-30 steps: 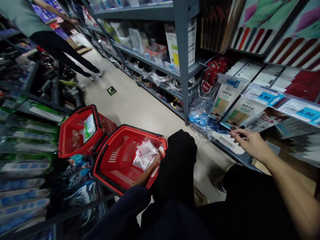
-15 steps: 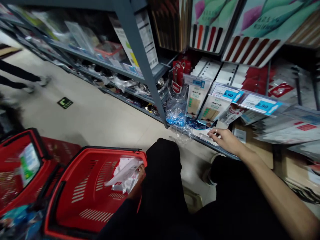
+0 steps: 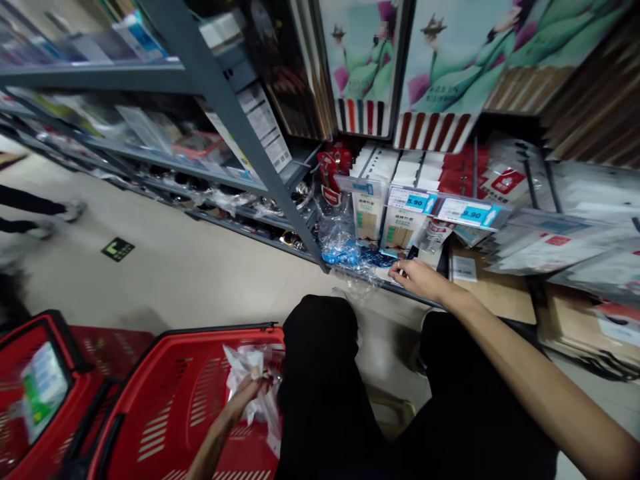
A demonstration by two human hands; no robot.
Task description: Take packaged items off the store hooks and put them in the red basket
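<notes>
My left hand (image 3: pixel 254 385) is down inside a red shopping basket (image 3: pixel 170 380), its fingers closed on clear and white plastic packets (image 3: pixel 271 417). The packets' contents cannot be made out. On the right, my right hand (image 3: pixel 419 279) is at the front edge of the bottom shelf, with a ring on one finger. Its fingers are curled together above a pale flat surface; whatever they may hold is hidden. Just behind it hang packs of bamboo skewers (image 3: pixel 397 230), and a crumpled clear and blue plastic wrapper (image 3: pixel 343 250) lies to its left.
A second red basket (image 3: pixel 107 353) with a green and white packet (image 3: pixel 44 393) stands at far left. A grey shelf post (image 3: pixel 250 130) rises ahead. Price tags (image 3: pixel 470 212) jut out over the hanging goods. Another person's legs (image 3: pixel 30 207) show in the aisle.
My left hand has come into fuller view over the packets, which have shifted and crumpled. The right hand remains at the shelf edge. The whole view has tilted upward and turned slightly right.
</notes>
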